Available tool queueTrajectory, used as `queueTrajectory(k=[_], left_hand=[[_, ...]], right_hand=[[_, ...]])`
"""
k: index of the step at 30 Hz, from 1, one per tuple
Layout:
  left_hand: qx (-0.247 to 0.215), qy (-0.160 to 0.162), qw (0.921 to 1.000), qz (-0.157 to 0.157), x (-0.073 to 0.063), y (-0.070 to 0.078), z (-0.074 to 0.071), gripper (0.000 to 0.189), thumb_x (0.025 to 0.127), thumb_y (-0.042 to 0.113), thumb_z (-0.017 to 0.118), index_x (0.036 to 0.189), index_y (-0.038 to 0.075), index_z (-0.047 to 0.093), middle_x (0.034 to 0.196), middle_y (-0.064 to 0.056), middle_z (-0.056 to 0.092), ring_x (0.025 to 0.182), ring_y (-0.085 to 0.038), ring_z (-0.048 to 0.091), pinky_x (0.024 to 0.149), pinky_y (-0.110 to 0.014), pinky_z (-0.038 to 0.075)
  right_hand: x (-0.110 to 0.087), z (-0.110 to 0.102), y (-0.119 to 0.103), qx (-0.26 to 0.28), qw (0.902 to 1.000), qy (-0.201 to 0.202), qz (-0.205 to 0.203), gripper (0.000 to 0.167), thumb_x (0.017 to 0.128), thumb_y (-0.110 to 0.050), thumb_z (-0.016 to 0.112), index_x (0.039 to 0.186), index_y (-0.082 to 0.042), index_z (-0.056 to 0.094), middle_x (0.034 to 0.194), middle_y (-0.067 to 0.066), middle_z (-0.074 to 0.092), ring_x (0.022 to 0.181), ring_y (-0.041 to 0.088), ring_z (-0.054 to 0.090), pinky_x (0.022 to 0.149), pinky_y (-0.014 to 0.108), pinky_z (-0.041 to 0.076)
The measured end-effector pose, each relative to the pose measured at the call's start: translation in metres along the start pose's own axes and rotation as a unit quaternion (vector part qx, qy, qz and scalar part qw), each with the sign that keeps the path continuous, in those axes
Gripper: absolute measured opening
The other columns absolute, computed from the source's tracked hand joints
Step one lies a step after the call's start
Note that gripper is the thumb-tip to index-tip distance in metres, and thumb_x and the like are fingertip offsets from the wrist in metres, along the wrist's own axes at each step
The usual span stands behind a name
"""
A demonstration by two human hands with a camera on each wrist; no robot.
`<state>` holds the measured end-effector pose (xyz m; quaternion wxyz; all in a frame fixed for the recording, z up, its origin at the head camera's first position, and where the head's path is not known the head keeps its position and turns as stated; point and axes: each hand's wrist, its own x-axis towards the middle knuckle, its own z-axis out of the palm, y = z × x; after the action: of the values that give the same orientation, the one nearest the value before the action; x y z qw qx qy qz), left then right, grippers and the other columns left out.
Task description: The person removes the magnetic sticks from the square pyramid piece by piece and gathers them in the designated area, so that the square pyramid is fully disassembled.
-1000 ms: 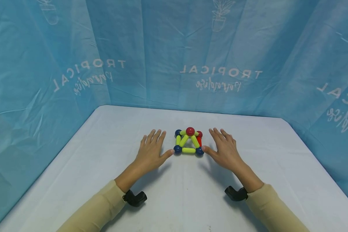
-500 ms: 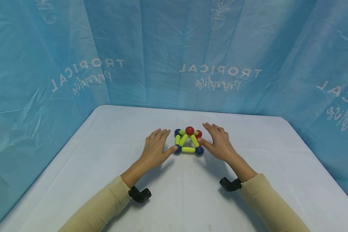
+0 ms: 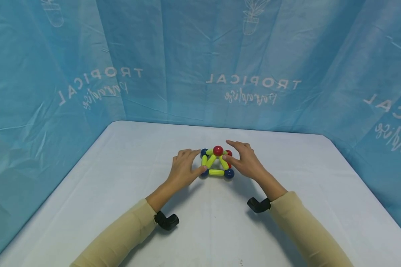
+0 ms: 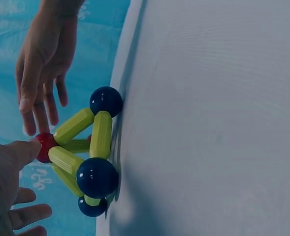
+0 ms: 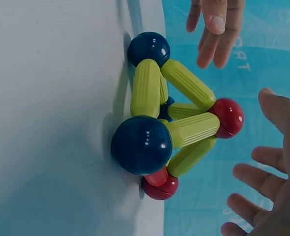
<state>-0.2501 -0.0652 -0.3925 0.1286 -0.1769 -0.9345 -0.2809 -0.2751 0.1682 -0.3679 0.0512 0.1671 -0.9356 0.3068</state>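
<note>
A pyramid of magnetic rods and balls (image 3: 216,172) stands on the white table. Its rods are yellow-green, except a red rod (image 5: 157,176) at the base. A red ball (image 3: 218,151) tops it; blue balls (image 3: 229,173) and another red ball (image 5: 160,186) form the base corners. My left hand (image 3: 183,168) is at the pyramid's left, fingers spread, its thumb overlapping the near-left blue ball in the head view. On the other side my right hand (image 3: 246,159) hovers with fingers extended. The right wrist view shows a gap between that hand and the top ball.
The white-covered table (image 3: 147,148) extends around the pyramid on all sides. Blue curtains (image 3: 194,55) with printed lettering hang behind and beside it. Each wrist carries a black camera mount (image 3: 167,221) below the hand.
Both hands have moved inward over the pyramid, the left to the right and the right to the left and slightly away from me. The pyramid has stayed in place.
</note>
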Motion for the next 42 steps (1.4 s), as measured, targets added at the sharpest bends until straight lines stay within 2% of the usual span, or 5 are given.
queueTrajectory(k=[8,16,22,32,42], left_hand=[[-0.061,-0.009,0.9976,-0.032,0.008,0.0,0.01,0.057,0.085,0.038,0.067,0.135,0.015,0.052,0.132,-0.008,0.057,0.127,-0.026,0.04,0.103,-0.049,0.031],[-0.11,-0.02,0.9911,-0.071,0.013,0.003,0.018,0.053,0.085,0.035,0.068,0.133,0.015,0.054,0.129,-0.007,0.06,0.124,-0.025,0.041,0.103,-0.048,0.032],[-0.143,-0.018,0.9861,-0.082,0.016,0.002,0.027,0.05,0.085,0.032,0.069,0.129,0.013,0.057,0.124,-0.006,0.062,0.12,-0.025,0.042,0.099,-0.048,0.034],[-0.162,-0.016,0.9811,-0.104,0.021,0.003,0.035,0.041,0.085,0.031,0.069,0.122,0.014,0.063,0.121,-0.004,0.063,0.116,-0.026,0.043,0.09,-0.047,0.039],[-0.16,-0.006,0.9821,-0.1,0.022,0.005,0.039,0.038,0.086,0.029,0.069,0.12,0.013,0.065,0.117,-0.003,0.068,0.109,-0.023,0.047,0.091,-0.046,0.034]], right_hand=[[0.01,0.005,0.0,0.029,0.9995,-0.016,-0.001,0.057,0.089,-0.041,0.062,0.14,-0.022,0.045,0.146,0.008,0.044,0.131,0.032,0.036,0.099,0.057,0.04],[0.017,0.008,-0.001,0.04,0.999,-0.017,-0.005,0.054,0.089,-0.04,0.062,0.138,-0.021,0.049,0.144,0.008,0.047,0.131,0.031,0.038,0.101,0.058,0.038],[0.021,0.011,0.001,0.045,0.9987,-0.019,-0.015,0.052,0.089,-0.04,0.063,0.136,-0.02,0.051,0.142,0.007,0.049,0.129,0.031,0.039,0.101,0.057,0.039],[0.026,0.016,0.002,0.078,0.9964,-0.031,-0.011,0.046,0.09,-0.035,0.062,0.133,-0.021,0.055,0.137,0.006,0.051,0.128,0.028,0.037,0.103,0.051,0.04],[0.028,0.019,0.003,0.086,0.9957,-0.035,0.002,0.042,0.091,-0.032,0.062,0.131,-0.02,0.056,0.129,0.009,0.051,0.123,0.032,0.041,0.102,0.05,0.042]])
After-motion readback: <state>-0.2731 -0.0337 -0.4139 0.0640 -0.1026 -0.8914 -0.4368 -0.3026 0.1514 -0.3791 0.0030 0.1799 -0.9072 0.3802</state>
